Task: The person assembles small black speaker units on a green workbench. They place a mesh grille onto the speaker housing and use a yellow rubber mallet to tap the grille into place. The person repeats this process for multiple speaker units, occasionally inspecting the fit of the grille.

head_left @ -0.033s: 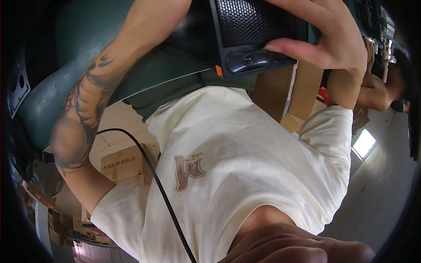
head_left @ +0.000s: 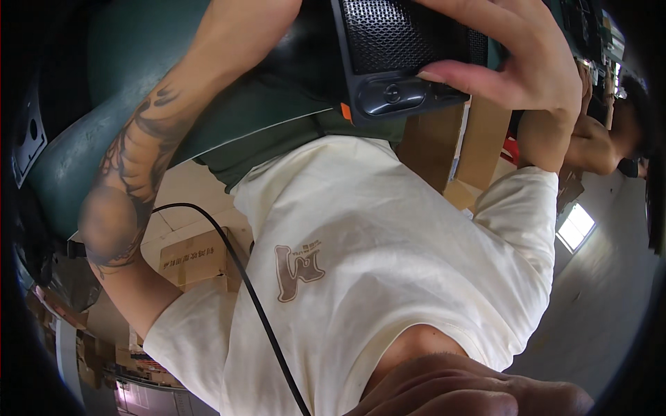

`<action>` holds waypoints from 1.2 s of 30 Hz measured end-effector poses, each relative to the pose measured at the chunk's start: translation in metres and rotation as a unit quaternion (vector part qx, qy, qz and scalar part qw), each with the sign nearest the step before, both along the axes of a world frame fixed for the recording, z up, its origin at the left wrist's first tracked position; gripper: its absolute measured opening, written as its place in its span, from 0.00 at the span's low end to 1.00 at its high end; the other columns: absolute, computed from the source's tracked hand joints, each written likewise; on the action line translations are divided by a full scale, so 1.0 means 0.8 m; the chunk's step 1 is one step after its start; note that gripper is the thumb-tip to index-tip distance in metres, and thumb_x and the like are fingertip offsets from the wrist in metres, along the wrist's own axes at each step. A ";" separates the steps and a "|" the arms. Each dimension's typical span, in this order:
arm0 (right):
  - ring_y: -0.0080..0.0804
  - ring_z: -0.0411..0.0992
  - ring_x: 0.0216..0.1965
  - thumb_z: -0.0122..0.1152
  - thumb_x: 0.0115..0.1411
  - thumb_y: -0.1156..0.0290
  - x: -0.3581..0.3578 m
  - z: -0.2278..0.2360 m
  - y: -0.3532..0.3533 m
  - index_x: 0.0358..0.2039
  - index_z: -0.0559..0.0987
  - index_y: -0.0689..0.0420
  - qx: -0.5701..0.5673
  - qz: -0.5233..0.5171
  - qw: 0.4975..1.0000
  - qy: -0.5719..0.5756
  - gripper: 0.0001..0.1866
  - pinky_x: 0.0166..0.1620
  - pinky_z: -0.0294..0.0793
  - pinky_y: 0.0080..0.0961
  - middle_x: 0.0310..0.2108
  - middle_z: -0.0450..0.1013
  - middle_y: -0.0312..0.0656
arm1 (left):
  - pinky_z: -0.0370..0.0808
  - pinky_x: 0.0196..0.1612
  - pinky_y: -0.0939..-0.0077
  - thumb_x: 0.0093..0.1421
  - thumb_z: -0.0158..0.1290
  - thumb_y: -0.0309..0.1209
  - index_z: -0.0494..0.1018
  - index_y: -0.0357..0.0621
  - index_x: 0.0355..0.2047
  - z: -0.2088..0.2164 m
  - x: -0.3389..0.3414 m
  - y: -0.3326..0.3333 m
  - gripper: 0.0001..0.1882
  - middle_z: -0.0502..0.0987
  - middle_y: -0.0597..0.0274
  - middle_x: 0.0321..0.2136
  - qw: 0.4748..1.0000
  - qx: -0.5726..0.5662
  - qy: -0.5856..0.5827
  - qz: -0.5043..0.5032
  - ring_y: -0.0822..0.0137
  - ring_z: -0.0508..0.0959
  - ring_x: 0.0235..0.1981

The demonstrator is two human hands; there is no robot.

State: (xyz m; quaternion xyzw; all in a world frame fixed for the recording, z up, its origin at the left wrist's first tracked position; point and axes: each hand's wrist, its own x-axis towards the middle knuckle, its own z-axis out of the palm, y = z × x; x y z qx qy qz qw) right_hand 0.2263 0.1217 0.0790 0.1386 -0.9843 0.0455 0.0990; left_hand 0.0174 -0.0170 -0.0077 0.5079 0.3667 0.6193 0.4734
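A black speaker (head_left: 390,43) with a perforated metal grille sits at the top middle, partly cut off by the upper edge. Its near end has a glossy oval panel (head_left: 392,94) with a round button, and an orange tab (head_left: 345,111) marks one corner. My right hand (head_left: 531,59) grips it from the right: the thumb presses beside the panel, while the other fingers reach over the grille and leave the picture. From the left comes my tattooed left forearm (head_left: 156,132); its hand lies beyond the upper edge, out of sight.
A dark green table (head_left: 139,62) runs along the top left. Below its edge, a cardboard box (head_left: 191,258) rests on the floor, and another open carton (head_left: 479,142) stands right of my waist. A black cable (head_left: 243,270) hangs across my shirt. Another person (head_left: 603,139) is at far right.
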 end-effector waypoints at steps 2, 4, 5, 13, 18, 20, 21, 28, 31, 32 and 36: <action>0.60 0.69 0.58 0.76 0.50 0.55 -0.002 0.000 0.000 0.58 0.80 0.58 0.001 0.006 1.000 0.000 0.36 0.60 0.67 0.46 0.64 0.65 0.65 | 0.67 0.61 0.73 0.77 0.37 0.37 0.72 0.31 0.56 0.002 -0.001 0.000 0.22 0.77 0.55 0.50 1.000 -0.005 0.006 0.003 0.69 0.74 0.53; 0.61 0.69 0.57 0.75 0.50 0.56 -0.003 -0.001 0.002 0.57 0.81 0.58 -0.002 0.013 1.000 0.000 0.35 0.60 0.67 0.46 0.64 0.65 0.65 | 0.67 0.61 0.74 0.77 0.37 0.37 0.72 0.31 0.55 0.000 -0.002 0.001 0.22 0.77 0.56 0.50 1.000 -0.012 0.002 0.000 0.69 0.74 0.53; 0.61 0.69 0.57 0.75 0.50 0.56 -0.005 -0.001 0.003 0.57 0.81 0.58 -0.001 0.020 1.000 0.003 0.35 0.60 0.67 0.46 0.63 0.65 0.65 | 0.67 0.60 0.74 0.77 0.37 0.37 0.72 0.31 0.55 0.002 -0.004 0.001 0.22 0.77 0.56 0.50 1.000 -0.019 -0.001 0.001 0.69 0.74 0.52; 0.60 0.70 0.55 0.74 0.50 0.57 -0.007 -0.006 -0.004 0.56 0.82 0.57 0.001 0.002 1.000 -0.015 0.33 0.59 0.68 0.47 0.62 0.65 0.66 | 0.69 0.57 0.78 0.78 0.43 0.37 0.73 0.31 0.56 -0.010 -0.006 -0.003 0.21 0.78 0.59 0.50 0.998 -0.058 -0.016 -0.002 0.73 0.74 0.51; 0.59 0.69 0.55 0.73 0.51 0.57 -0.021 0.049 -0.042 0.56 0.82 0.56 -0.037 -0.107 0.975 -0.190 0.32 0.58 0.68 0.47 0.62 0.65 0.64 | 0.70 0.60 0.76 0.78 0.43 0.38 0.74 0.30 0.57 0.012 -0.012 -0.006 0.22 0.79 0.57 0.50 0.990 -0.116 -0.060 -0.056 0.72 0.75 0.53; 0.58 0.69 0.55 0.72 0.52 0.56 -0.021 0.035 -0.036 0.57 0.81 0.55 -0.001 -0.066 0.990 -0.127 0.32 0.57 0.68 0.47 0.62 0.65 0.64 | 0.69 0.61 0.74 0.78 0.43 0.38 0.74 0.30 0.57 0.006 -0.006 -0.005 0.22 0.79 0.56 0.51 0.974 -0.156 -0.155 -0.061 0.70 0.75 0.54; 0.57 0.69 0.56 0.71 0.52 0.55 -0.028 0.032 -0.036 0.58 0.81 0.54 0.017 -0.050 0.994 -0.096 0.33 0.57 0.68 0.47 0.62 0.65 0.63 | 0.69 0.62 0.72 0.78 0.43 0.39 0.74 0.30 0.56 0.000 -0.007 -0.001 0.23 0.79 0.55 0.51 0.958 -0.177 -0.214 -0.065 0.68 0.76 0.54; 0.57 0.68 0.55 0.71 0.52 0.56 -0.017 0.042 -0.043 0.59 0.80 0.54 -0.027 -0.080 0.989 -0.121 0.33 0.57 0.68 0.47 0.62 0.65 0.62 | 0.68 0.63 0.70 0.77 0.43 0.38 0.71 0.31 0.59 0.003 -0.011 -0.001 0.23 0.77 0.54 0.54 0.960 -0.156 -0.209 -0.099 0.67 0.75 0.57; 0.57 0.68 0.54 0.70 0.53 0.57 -0.012 0.024 -0.030 0.59 0.80 0.54 0.016 -0.059 0.991 -0.119 0.32 0.58 0.68 0.48 0.63 0.63 0.63 | 0.69 0.62 0.73 0.76 0.45 0.35 0.70 0.31 0.61 0.006 -0.014 -0.008 0.21 0.76 0.56 0.55 0.965 -0.157 -0.184 -0.104 0.69 0.74 0.57; 0.58 0.68 0.54 0.69 0.53 0.58 -0.012 0.023 -0.031 0.59 0.80 0.54 0.019 -0.063 0.990 -0.123 0.32 0.59 0.68 0.48 0.63 0.63 0.63 | 0.69 0.62 0.73 0.76 0.45 0.34 0.70 0.32 0.61 0.005 -0.017 -0.007 0.21 0.76 0.56 0.55 0.960 -0.161 -0.193 -0.124 0.69 0.73 0.57; 0.59 0.66 0.56 0.68 0.57 0.55 -0.016 0.018 -0.030 0.60 0.80 0.53 -0.031 -0.046 0.992 -0.112 0.31 0.62 0.66 0.50 0.65 0.61 0.63 | 0.69 0.60 0.75 0.77 0.42 0.36 0.69 0.32 0.60 -0.003 -0.004 -0.010 0.21 0.76 0.58 0.52 0.986 -0.113 -0.108 -0.063 0.70 0.74 0.55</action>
